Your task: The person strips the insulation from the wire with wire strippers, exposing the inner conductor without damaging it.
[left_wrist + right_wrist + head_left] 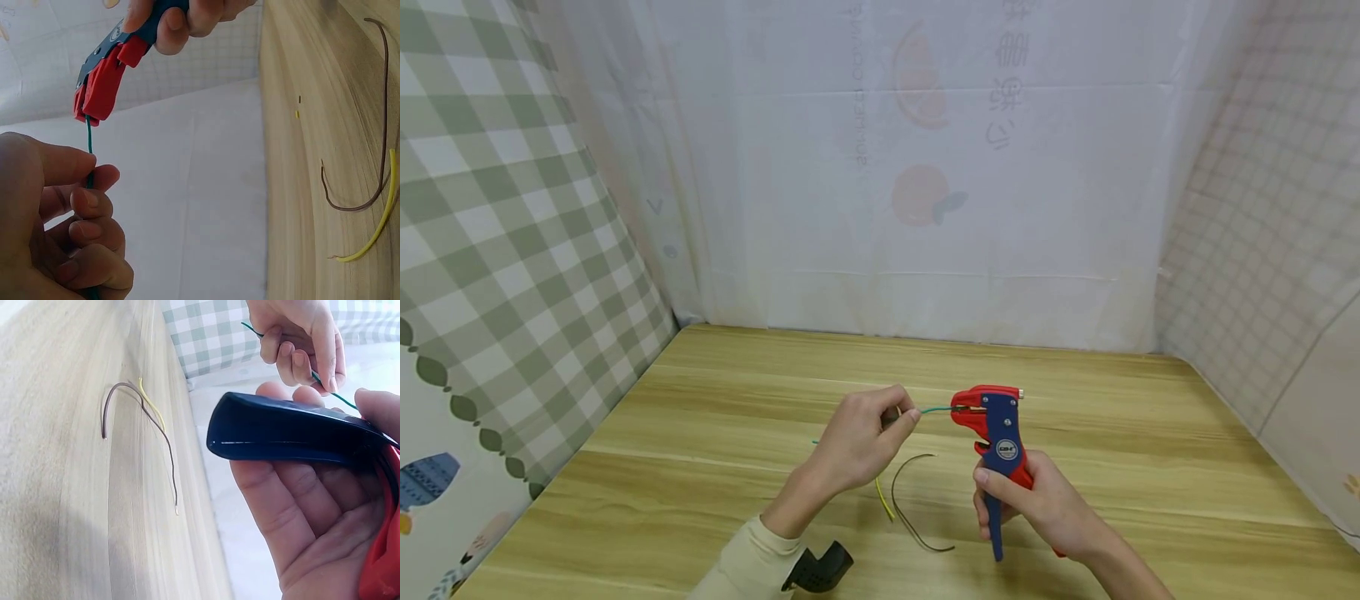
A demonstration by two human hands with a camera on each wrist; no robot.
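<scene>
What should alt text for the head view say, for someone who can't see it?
A bare left hand pinches a thin green wire that runs to the red jaws of a red-and-blue wire stripper, gripped in the bare right hand. Lower in the picture, a curved thin brown wire and a thin yellow wire lie on the wood-grain table.

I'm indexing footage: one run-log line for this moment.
left hand's grip: green wire | right hand's grip: red-blue stripper | wire: at stripper's jaws | tabletop: brown wire, yellow wire
</scene>
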